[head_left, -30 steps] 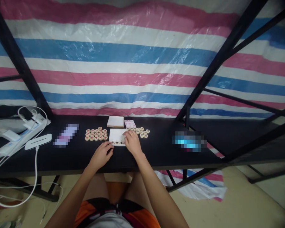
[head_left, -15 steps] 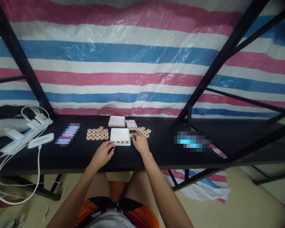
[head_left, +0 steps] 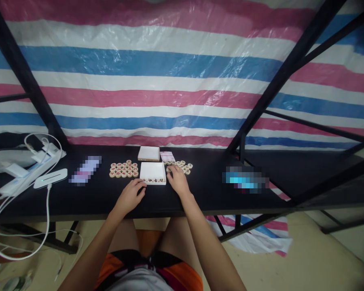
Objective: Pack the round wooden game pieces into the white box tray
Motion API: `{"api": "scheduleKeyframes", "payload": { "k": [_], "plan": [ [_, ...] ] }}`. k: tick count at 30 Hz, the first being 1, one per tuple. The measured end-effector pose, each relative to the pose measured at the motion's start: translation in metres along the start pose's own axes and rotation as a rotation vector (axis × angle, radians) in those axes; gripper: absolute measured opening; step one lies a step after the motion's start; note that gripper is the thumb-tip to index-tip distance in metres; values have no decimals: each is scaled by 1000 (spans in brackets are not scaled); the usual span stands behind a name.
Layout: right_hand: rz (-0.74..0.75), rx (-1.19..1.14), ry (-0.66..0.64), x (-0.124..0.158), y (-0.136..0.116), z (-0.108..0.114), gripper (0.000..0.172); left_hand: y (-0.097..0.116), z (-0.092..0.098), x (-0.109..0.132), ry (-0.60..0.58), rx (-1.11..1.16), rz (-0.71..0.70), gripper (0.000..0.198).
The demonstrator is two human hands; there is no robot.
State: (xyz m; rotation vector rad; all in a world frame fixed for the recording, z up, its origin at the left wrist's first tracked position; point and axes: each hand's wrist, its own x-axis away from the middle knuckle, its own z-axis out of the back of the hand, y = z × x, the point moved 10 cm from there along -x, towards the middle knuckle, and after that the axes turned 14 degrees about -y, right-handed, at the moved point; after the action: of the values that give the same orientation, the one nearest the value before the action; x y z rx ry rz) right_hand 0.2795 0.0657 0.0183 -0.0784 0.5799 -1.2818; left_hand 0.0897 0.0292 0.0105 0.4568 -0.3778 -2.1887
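Note:
A shallow white box (head_left: 152, 172) lies on the black table (head_left: 200, 194) with a row of round wooden pieces along its near edge. My left hand (head_left: 131, 196) rests at the box's near left corner, fingers curled on the table. My right hand (head_left: 177, 180) sits just right of the box, its fingertips among a loose group of black-marked round pieces (head_left: 182, 165); whether it pinches one is hidden. A group of red-marked pieces (head_left: 123, 169) lies left of the box. The box lid (head_left: 148, 153) and a pink card (head_left: 167, 156) lie behind.
White power strips, a flat white device (head_left: 50, 178) and looping cables (head_left: 6, 226) crowd the table's left end. Blurred items lie at left (head_left: 85, 170) and right (head_left: 245, 180). Black metal frame bars (head_left: 279, 76) rise on both sides before a striped tarp.
My right hand has moved from over the white box to the black-marked pieces on its right. The left hand has stayed at the box's near left corner.

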Motion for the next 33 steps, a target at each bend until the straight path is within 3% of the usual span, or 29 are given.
{"api": "scheduleKeyframes", "payload": {
  "k": [3, 7, 17, 26, 33],
  "plan": [
    [114, -97, 37, 3, -20, 8, 23, 1, 1, 0, 5, 1, -5, 20],
    [216, -145, -48, 4, -41, 1, 18, 2, 2, -1, 4, -2, 4, 20],
    [161, -3, -170, 2, -42, -12, 20, 1, 1, 0, 15, 3, 0, 21],
    [117, 136, -129, 2, -44, -4, 20, 3, 3, 0, 5, 1, 2, 21],
    [230, 100, -192, 5, -56, -12, 21, 3, 3, -1, 3, -3, 1, 20]
  ]
}}
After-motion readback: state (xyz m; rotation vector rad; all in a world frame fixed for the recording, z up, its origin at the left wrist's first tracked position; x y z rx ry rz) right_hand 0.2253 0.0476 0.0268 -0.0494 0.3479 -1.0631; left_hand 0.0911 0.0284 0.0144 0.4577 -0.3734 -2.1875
